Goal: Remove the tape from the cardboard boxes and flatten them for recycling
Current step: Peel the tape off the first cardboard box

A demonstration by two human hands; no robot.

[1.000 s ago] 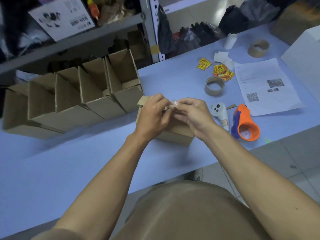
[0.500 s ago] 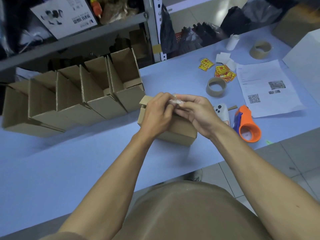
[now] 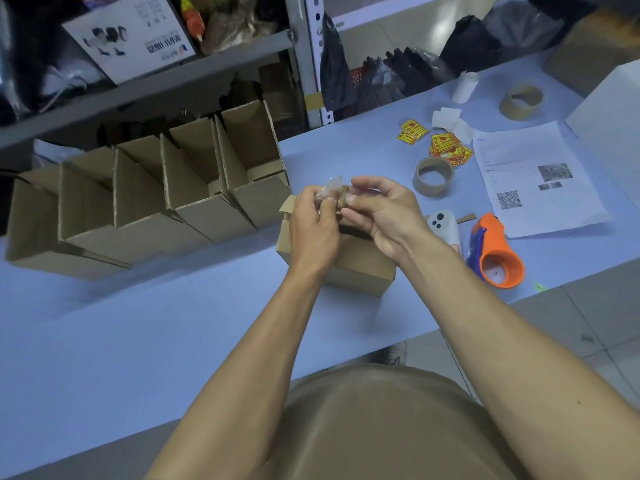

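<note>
A small brown cardboard box [image 3: 360, 271] sits on the blue table, right below both hands. My left hand [image 3: 313, 225] and my right hand [image 3: 382, 211] meet above it and pinch a crumpled wad of clear tape [image 3: 332, 192] between their fingertips. The wad sticks up a little above the left fingers. A row of several open cardboard boxes [image 3: 194, 188] stands to the left, flaps up, against the shelf.
To the right lie an orange tape dispenser [image 3: 498, 258], a white controller [image 3: 445, 225], two tape rolls [image 3: 434, 176] [image 3: 521, 103], yellow stickers [image 3: 446, 150] and a printed sheet [image 3: 533, 178]. A white box [image 3: 613, 116] stands at far right. The table's front edge [image 3: 242, 400] is near my body.
Both hands have lifted slightly from the box top and keep working the tape wad, which now shows more between the fingers.
</note>
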